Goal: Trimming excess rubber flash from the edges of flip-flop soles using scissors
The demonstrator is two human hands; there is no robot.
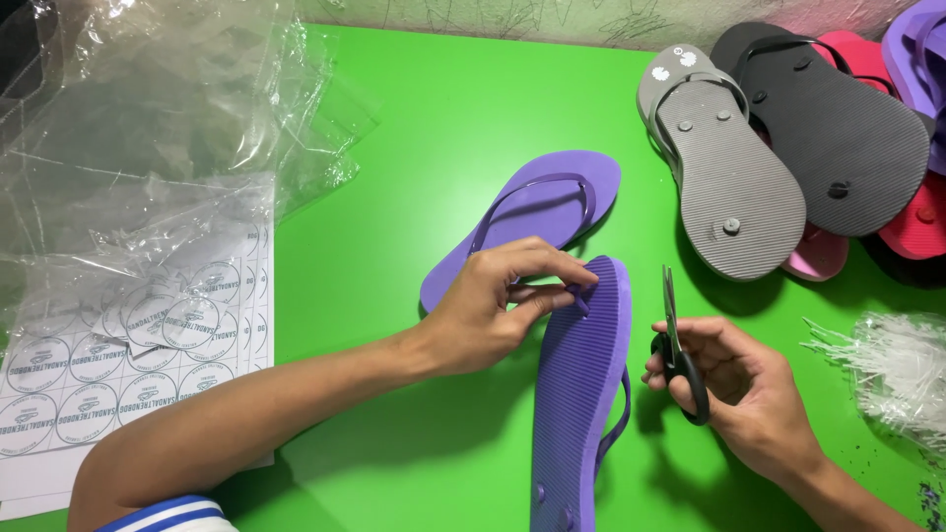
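Green bench (pixel 443 108): purple flip-flop (pixel 581 384) sole-up, long axis running away from the person, left hand (pixel 488 310) pinching its toe plug (pixel 581 293), right hand (pixel 734 379) just beside, gripping closed black scissors (pixel 675 355) upright.

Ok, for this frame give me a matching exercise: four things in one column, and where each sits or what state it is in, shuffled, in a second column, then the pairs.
Things:
1. scissors
2. upturned purple flip-flop
3. grey flip-flop
4. sticker sheet

Places or states:
A. sole up at the pile by the table's far right
B. lying at the left edge, partly under clear plastic
C. held blades up in the right hand
D. its toe plug pinched by the left hand

Pairs: 1-C, 2-D, 3-A, 4-B
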